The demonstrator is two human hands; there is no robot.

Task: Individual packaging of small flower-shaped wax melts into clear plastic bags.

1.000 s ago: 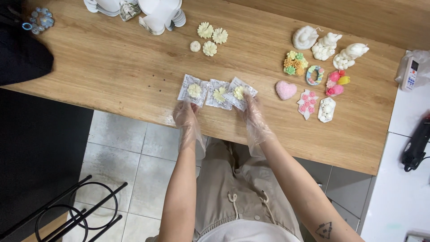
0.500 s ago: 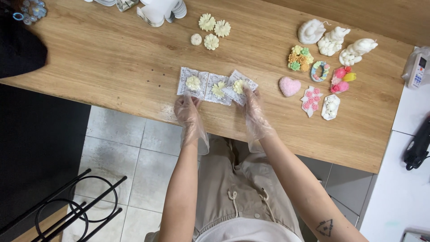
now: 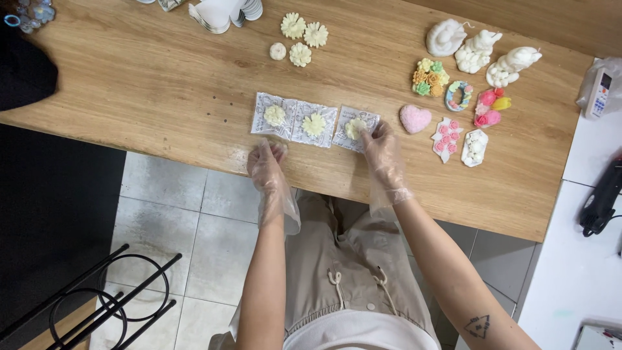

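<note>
The gloved right hand (image 3: 382, 148) pinches the rightmost flower packet (image 3: 355, 128) at its 4 o'clock corner. The gloved left hand (image 3: 265, 162) rests loosely curled, holding nothing.

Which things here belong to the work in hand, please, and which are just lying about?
In hand: three wrapped flowers; right hand touches the rightmost; left hand beside them.

Lying about: loose flowers, pink heart, white figures, remote control.

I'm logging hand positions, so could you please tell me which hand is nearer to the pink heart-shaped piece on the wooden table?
The right hand. Its fingers rest on the rightmost patterned sachet, just left of the pink heart-shaped piece. The left hand sits at the table edge, below the leftmost sachet, much farther away.
</note>
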